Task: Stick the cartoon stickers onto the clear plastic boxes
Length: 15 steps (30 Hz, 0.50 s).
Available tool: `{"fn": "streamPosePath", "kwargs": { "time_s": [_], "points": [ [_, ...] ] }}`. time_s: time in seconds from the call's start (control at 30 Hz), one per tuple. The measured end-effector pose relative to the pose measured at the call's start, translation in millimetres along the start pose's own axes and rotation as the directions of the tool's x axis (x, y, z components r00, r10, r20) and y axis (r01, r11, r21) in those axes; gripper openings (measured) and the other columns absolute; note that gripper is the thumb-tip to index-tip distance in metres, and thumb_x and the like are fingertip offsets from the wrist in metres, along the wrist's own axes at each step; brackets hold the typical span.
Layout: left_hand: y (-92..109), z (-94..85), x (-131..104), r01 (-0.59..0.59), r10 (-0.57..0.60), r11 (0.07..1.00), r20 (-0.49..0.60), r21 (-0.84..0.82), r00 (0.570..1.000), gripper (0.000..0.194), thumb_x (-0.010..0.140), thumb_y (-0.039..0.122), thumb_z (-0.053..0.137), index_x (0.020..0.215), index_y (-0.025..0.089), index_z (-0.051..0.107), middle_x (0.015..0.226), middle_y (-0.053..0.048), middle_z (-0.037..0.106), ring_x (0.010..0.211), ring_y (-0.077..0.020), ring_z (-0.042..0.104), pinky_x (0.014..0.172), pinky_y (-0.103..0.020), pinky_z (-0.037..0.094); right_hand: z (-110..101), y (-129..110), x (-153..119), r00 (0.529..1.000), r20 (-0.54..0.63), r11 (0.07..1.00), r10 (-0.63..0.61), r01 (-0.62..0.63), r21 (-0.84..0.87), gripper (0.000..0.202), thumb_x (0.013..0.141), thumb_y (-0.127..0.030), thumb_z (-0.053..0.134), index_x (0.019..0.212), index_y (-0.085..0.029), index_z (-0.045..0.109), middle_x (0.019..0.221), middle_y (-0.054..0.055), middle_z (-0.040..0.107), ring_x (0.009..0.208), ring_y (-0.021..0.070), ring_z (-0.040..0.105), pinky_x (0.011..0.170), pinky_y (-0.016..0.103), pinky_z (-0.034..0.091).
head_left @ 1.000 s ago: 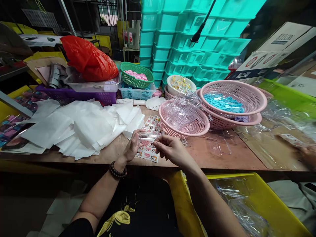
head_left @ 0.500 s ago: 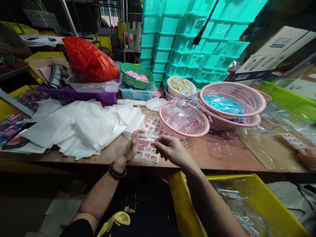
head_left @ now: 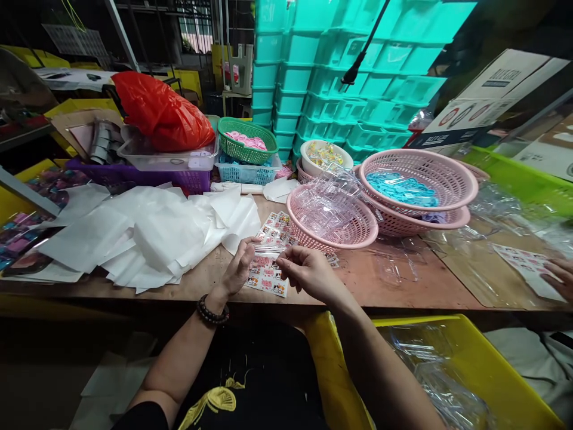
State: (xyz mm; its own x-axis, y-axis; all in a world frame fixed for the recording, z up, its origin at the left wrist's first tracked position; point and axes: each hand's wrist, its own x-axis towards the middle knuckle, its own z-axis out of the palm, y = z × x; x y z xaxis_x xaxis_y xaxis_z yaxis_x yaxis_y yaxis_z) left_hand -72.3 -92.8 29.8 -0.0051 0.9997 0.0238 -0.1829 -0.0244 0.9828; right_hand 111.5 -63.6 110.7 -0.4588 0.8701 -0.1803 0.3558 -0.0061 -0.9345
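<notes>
Over the front edge of the table, a small clear plastic case [head_left: 267, 249] is held between my two hands. My left hand [head_left: 237, 272] grips its left end, with the thumb and fingers closed on it. At the right end, my right hand [head_left: 307, 270] has its thumb and forefinger pinched together at the case; whether a sticker is also in the pinch is too small to tell. Below lies a sheet of cartoon cat stickers [head_left: 267, 280] with pink print, and more sheets reach behind it. A dark bead bracelet is on my left wrist.
White backing papers [head_left: 156, 230] lie heaped at left. Pink baskets stand at right, one with clear plastic parts [head_left: 331, 209], another with blue pieces [head_left: 403, 190]. A yellow bin [head_left: 505, 382] sits below the table. Another person's hand [head_left: 559, 278] touches a sticker sheet [head_left: 523, 266] at far right.
My hands keep almost the same pose around the clear case. At far right, the other person's hand and sticker sheet have shifted, and more of the sheet shows. The view has moved slightly.
</notes>
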Motion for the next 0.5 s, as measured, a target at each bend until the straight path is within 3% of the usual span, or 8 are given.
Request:
{"fn": "streamPosePath", "kwargs": {
  "time_s": [0.17,0.27,0.33,0.43,0.5],
  "points": [
    [8.2,7.7,0.5,-0.034,0.036,0.997,0.025,-0.068,0.999,0.055,0.077,0.048,0.077,0.116,0.022,0.048,0.095,-0.001,0.057,0.078,-0.0125,0.055,0.07,-0.024,0.046,1.7,-0.5,1.8,1.0,0.0,0.999,0.006,-0.006,-0.042,0.024,0.082,-0.042,0.062,0.075,-0.019,0.059,0.057,-0.001,0.061,0.044,0.0093,0.05,0.036,0.018,0.038],
    [4.5,11.5,4.1,-0.06,0.061,0.993,0.0,-0.097,0.998,0.057,0.076,0.045,0.078,0.116,0.023,0.045,0.109,-0.005,0.06,0.092,-0.0164,0.062,0.081,-0.029,0.05,3.3,-0.7,-4.2,0.997,-0.069,0.975,-0.047,0.031,-0.218,0.023,0.085,-0.041,0.061,0.075,-0.02,0.059,0.058,0.0,0.061,0.046,0.0115,0.054,0.044,0.022,0.042],
    [1.6,13.4,5.8,-0.083,0.08,0.994,-0.041,-0.072,0.996,0.055,0.078,0.045,0.077,0.117,0.023,0.045,0.113,-0.006,0.059,0.097,-0.0178,0.062,0.086,-0.031,0.051,3.9,0.5,-9.9,0.984,-0.155,0.922,-0.089,0.023,-0.387,0.022,0.084,-0.043,0.065,0.085,-0.021,0.062,0.061,0.001,0.064,0.053,0.0167,0.06,0.054,0.028,0.047],
    [0.2,16.5,5.0,-0.092,0.088,0.994,-0.059,-0.063,0.994,0.053,0.08,0.049,0.075,0.117,0.023,0.046,0.11,-0.005,0.058,0.099,-0.0186,0.062,0.091,-0.034,0.05,3.7,5.0,-13.0,0.918,-0.359,0.838,-0.169,-0.058,-0.543,0.054,0.079,-0.051,0.073,0.118,-0.018,0.057,0.082,0.01,0.07,0.077,0.0294,0.069,0.072,0.041,0.053],
    [0.3,18.4,1.5,-0.087,0.089,0.993,0.014,-0.079,0.996,0.055,0.08,0.053,0.074,0.118,0.023,0.046,0.109,-0.006,0.059,0.101,-0.0201,0.062,0.092,-0.036,0.05,1.2,10.1,-10.1,0.895,-0.376,0.84,-0.24,-0.002,-0.543,0.076,0.074,-0.056,0.076,0.132,-0.015,0.05,0.106,0.018,0.069,0.098,0.0342,0.068,0.082,0.046,0.054]
  ]
}}
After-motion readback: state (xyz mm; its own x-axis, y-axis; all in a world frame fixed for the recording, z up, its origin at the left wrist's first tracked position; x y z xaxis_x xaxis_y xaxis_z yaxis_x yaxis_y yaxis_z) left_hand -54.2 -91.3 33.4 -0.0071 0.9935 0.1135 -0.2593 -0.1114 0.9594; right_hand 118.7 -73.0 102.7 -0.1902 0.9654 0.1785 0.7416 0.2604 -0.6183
